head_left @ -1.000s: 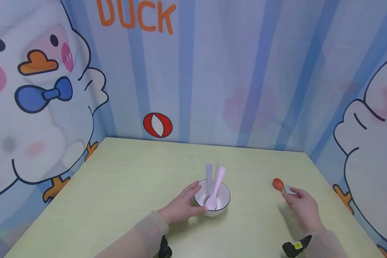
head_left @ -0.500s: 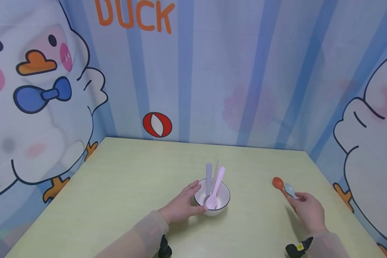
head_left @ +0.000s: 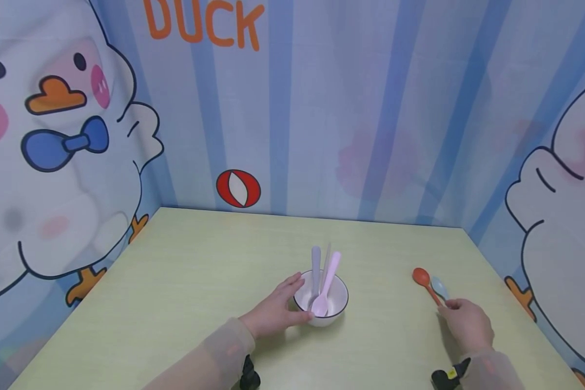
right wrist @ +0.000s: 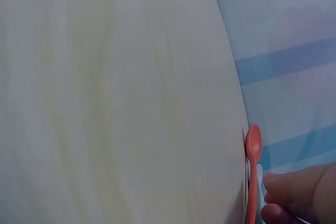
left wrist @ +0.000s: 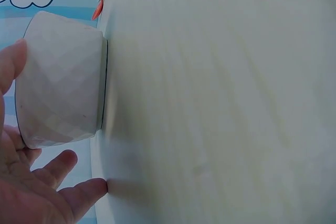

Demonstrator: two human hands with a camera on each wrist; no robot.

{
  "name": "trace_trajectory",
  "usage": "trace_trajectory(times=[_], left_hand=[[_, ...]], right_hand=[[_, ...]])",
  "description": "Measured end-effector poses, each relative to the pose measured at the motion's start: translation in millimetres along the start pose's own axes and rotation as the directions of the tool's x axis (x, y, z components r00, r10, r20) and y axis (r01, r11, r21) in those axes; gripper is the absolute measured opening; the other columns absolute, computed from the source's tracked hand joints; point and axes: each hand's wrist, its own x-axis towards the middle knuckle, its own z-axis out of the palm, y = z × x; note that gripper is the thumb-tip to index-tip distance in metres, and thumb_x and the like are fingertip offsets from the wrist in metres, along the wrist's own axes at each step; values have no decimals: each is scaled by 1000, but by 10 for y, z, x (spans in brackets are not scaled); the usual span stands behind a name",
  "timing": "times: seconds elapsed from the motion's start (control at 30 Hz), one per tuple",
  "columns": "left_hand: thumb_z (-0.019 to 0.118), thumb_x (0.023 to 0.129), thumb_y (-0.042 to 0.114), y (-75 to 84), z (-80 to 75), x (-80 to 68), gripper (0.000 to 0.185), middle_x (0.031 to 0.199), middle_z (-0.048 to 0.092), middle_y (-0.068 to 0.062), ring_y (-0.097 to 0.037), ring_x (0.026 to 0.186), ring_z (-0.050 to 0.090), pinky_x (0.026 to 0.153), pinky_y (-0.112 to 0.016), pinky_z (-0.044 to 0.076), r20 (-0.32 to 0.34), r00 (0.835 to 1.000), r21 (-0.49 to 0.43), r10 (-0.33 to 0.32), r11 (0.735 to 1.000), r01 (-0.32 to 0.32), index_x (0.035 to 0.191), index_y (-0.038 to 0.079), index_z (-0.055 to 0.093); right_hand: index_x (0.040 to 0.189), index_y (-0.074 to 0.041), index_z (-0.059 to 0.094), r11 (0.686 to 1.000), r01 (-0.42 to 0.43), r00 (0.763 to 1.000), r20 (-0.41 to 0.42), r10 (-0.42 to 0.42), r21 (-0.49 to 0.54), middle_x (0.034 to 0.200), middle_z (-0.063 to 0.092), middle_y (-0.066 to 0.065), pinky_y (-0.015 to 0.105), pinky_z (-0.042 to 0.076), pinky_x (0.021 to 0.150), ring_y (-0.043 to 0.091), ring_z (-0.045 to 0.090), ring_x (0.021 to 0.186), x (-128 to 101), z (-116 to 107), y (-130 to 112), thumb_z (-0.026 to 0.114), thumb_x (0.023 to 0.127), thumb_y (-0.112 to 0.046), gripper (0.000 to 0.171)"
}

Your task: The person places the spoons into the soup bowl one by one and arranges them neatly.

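White bowl (head_left: 327, 303) cupped by left hand (head_left: 275, 313); right hand (head_left: 468, 325) fingers pinch spoons (head_left: 431, 287) near table (head_left: 185, 281) edge.

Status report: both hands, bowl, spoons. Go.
Left hand open against the white bowl, three spoons inside. Right hand pinching the grey spoon beside the red spoon. Nothing between.

I log a white ceramic bowl (head_left: 322, 303) mid-table holding three pastel plastic spoons (head_left: 325, 284); an orange plastic spoon (head_left: 425, 283) and pale blue plastic spoon (head_left: 440, 287) lie right, side by side.

Orange spoon (head_left: 423, 281) beside pale-blue spoon (head_left: 439, 287)
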Motion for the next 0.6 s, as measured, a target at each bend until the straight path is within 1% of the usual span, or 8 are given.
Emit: trace_trajectory(times=[0.17, 0.3, 0.47, 0.6], left_hand=[[70, 84, 49, 3, 0, -2, 88, 160, 15, 2, -23, 146, 12, 113, -52, 21, 2, 1000, -4, -2, 1000, 2, 152, 9, 29], [69, 84, 49, 3, -3, -2, 88, 160, 15, 2, -23, 146, 12, 113, -52, 21, 2, 1000, -8, 0, 1000, 0, 152, 9, 29], [69, 84, 50, -1, -3, -3, 88, 160, 15, 3, -23, 146, 13, 113, -52, 21, 3, 1000, -8, 0, 1000, 0, 152, 10, 29], [70, 84, 49, -3, -2, -4, 88, 160, 15, 3, -23, 146, 13, 113, -52, 21, 5, 1000, -20, -4, 1000, 5, 152, 11, 29]], right_hand=[[119, 6, 60, 1000, -27, 1000, 2, 27, -8, 109, 62, 24, 52, 37, 81, 38, 54, 98, -4, 17, -12, 64, 91, -18, 37], [115, 5, 63, 999, -26, 1000, 10, 27, -31, 109, 62, 24, 52, 36, 81, 39, 53, 98, -12, 22, -20, 63, 91, -15, 31], [111, 4, 66, 998, -2, 999, 35, 4, -61, 110, 61, 25, 54, 37, 82, 41, 52, 101, -20, 17, -13, 62, 92, -15, 27], [110, 2, 68, 995, 47, 998, 40, -43, -90, 112, 61, 26, 54, 37, 80, 43, 52, 104, -7, 21, 12, 62, 92, -15, 25]])
